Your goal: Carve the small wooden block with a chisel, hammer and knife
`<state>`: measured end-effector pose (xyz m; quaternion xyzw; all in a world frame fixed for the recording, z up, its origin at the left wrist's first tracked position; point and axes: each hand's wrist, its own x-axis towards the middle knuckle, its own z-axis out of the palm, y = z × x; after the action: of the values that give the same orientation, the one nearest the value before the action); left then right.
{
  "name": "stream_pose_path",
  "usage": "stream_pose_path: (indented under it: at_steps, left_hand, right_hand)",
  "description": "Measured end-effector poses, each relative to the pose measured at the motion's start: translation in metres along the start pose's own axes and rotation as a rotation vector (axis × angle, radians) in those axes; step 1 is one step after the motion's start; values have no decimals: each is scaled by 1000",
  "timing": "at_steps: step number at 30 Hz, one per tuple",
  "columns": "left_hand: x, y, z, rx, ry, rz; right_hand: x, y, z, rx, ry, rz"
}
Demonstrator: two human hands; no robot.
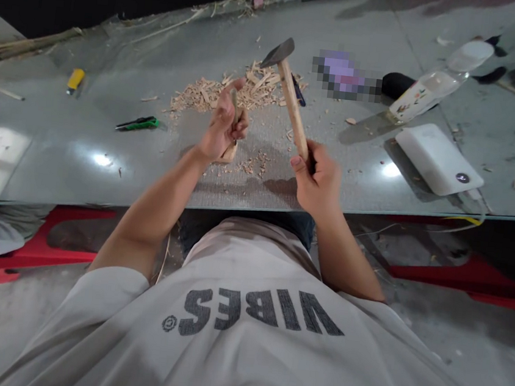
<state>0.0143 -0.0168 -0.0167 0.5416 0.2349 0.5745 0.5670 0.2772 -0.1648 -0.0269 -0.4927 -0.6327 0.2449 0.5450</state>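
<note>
My right hand is wrapped round the lower end of a wooden hammer handle. The hammer is raised above the table, its dark metal head up and leaning left. In my left hand is a slim chisel, held nearly upright; the fingers hide most of it. Beneath that hand a small carved wood block lies on the table, partly covered by it. Wood shavings are heaped just beyond my left hand, with finer chips scattered nearer me.
On the left of the grey table lie a green utility knife and a yellow cutter. A dark tool rests by the shavings. To the right are a blurred-out purple item, a plastic bottle and a white power bank with cable.
</note>
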Motion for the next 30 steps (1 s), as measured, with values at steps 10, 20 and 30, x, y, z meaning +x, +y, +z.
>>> stream_pose_path:
  at_steps: [10,20,30]
  left_hand:
    - [2,-8,-8,75,-123,-61]
    - [4,-7,-10,136,-87,-131]
    - [14,-30,-6,-78,39,-81]
  right_hand:
    - [-3,8,0,-11,56,6]
    - [0,15,2,40,100,56]
    - [1,12,1,21,76,43]
